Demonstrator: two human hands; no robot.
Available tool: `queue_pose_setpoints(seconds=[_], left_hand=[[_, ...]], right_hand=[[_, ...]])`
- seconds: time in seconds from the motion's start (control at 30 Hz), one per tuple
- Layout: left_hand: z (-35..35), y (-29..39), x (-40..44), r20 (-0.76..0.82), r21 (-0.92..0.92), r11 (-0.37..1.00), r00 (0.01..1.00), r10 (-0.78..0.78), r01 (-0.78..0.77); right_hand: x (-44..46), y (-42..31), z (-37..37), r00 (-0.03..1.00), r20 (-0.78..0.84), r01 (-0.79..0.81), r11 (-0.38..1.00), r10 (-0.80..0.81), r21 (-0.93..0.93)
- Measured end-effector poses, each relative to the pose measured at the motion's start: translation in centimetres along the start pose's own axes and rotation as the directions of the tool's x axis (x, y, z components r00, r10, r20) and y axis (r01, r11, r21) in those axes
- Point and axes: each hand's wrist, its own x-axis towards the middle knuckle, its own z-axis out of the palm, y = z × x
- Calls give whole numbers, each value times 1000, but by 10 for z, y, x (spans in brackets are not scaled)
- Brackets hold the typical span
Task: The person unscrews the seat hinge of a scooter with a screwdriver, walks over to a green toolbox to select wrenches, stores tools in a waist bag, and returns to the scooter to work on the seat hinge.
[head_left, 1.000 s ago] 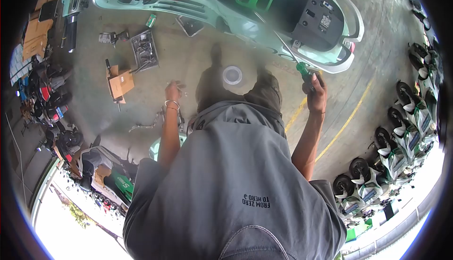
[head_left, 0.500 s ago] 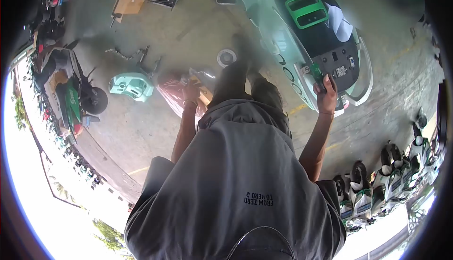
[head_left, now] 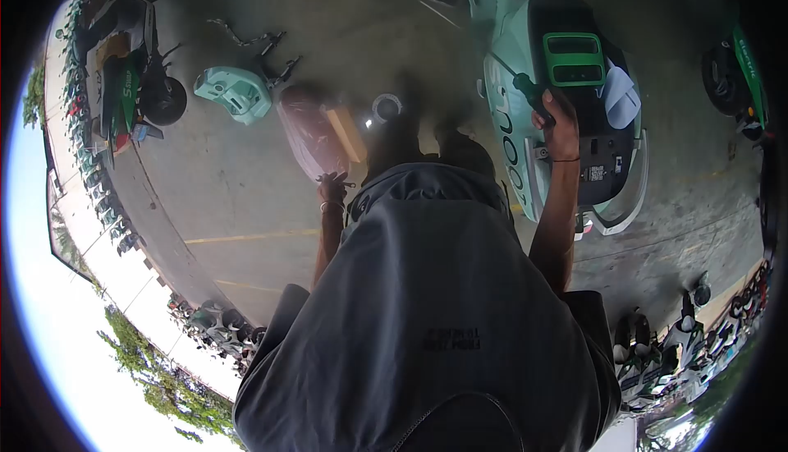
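My right hand (head_left: 561,130) is closed around the green and black handle of a screwdriver (head_left: 532,94), its thin shaft pointing forward and to the left. It is over the mint-green scooter (head_left: 519,156), beside a green frame-shaped part (head_left: 574,59) and a crumpled pale sheet (head_left: 621,100) lying on the scooter's black top. Low on the left, my left hand (head_left: 332,188) has its fingers curled around a small dark object, too unclear to name. Just ahead of that hand lies a reddish part in clear plastic wrap (head_left: 310,133), with a strip of brown cardboard (head_left: 346,134) alongside.
On the floor at left are a mint-green body panel (head_left: 234,94) and a metal bracket (head_left: 246,37). A parked scooter (head_left: 127,82) stands farther left, another (head_left: 743,82) at far right. A round silver-rimmed piece (head_left: 386,108) lies near my feet. Rows of scooters line the back.
My right hand has moved forward along the scooter with the screwdriver, whose shaft now shows. My left hand has drawn back from the wrapped part towards my body. The view has shifted.
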Motion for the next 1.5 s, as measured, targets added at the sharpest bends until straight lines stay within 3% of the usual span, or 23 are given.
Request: queue_pose_setpoints(seconds=[0.1,0.23,0.27,0.3,0.33,0.37,0.43,0.5,0.57,0.6,0.73,0.8,0.83,0.87,0.97,1.0,1.03,1.1,1.17,1.3,1.37,1.47,1.5], left_hand=[[21,18,10,67,-110,990,995,-77,84],[81,57,47,121,-27,999,992,22,-19],[102,79,40,171,29,996,982,83,-89],[121,99,30,210,208,933,945,250,-293],[138,104,59,341,409,471,610,715,-781],[159,122,68,546,449,-221,69,835,-866],[212,157,36,422,417,414,576,700,-809],[264,212,-29,503,126,768,708,496,-628],[315,248,-67,576,71,847,715,396,-527],[345,243,-39,657,-3,745,560,505,-667],[446,250,-16,812,-67,642,333,480,-763],[476,281,-65,830,101,815,500,248,-571],[491,281,-54,841,122,807,492,225,-577],[509,281,-32,871,89,667,383,307,-739],[539,285,-29,885,203,399,342,316,-894],[549,284,-23,898,96,436,267,350,-895],[553,288,-40,898,135,475,310,312,-869],[560,298,-74,890,216,545,392,231,-810],[566,301,-97,870,264,580,450,201,-770],[577,293,-110,814,289,701,553,178,-651],[582,285,-89,803,264,705,554,217,-659],[594,286,-68,878,144,529,354,322,-836],[595,289,-76,840,233,558,454,297,-796]], right_hand=[[-14,-3,-3,1000,-25,4,1000,-4,-4],[-35,0,-24,988,-152,34,997,-22,75],[-39,-1,-28,977,-211,50,986,-15,160],[-43,-3,-34,972,-233,69,985,-31,158],[-45,-6,-38,961,-271,106,973,-48,204],[-44,-9,-42,950,-305,141,958,-61,249],[-38,-18,-63,918,-382,188,966,-108,177],[-30,-30,-82,871,-482,197,967,-96,162],[-13,-43,-96,782,-589,322,941,-203,103],[-5,-52,-106,744,-628,354,932,-230,78],[28,-107,-132,565,-785,435,900,-255,20],[49,-137,-138,454,-847,489,872,-277,-23],[62,-148,-148,412,-858,517,854,-306,-56],[75,-155,-159,401,-860,532,844,-317,-63],[107,-164,-175,356,-855,524,838,-377,-151],[118,-162,-179,348,-849,508,841,-398,-186],[129,-159,-184,340,-842,491,842,-420,-222],[150,-145,-192,407,-864,523,851,-296,-45],[167,-136,-191,341,-888,582,811,-310,-59],[191,-112,-226,426,-862,530,848,-273,-6],[207,-107,-242,321,-930,518,855,-179,14],[242,-115,-268,292,-947,597,799,-131,73],[255,-118,-276,295,-948,624,776,-120,96]])
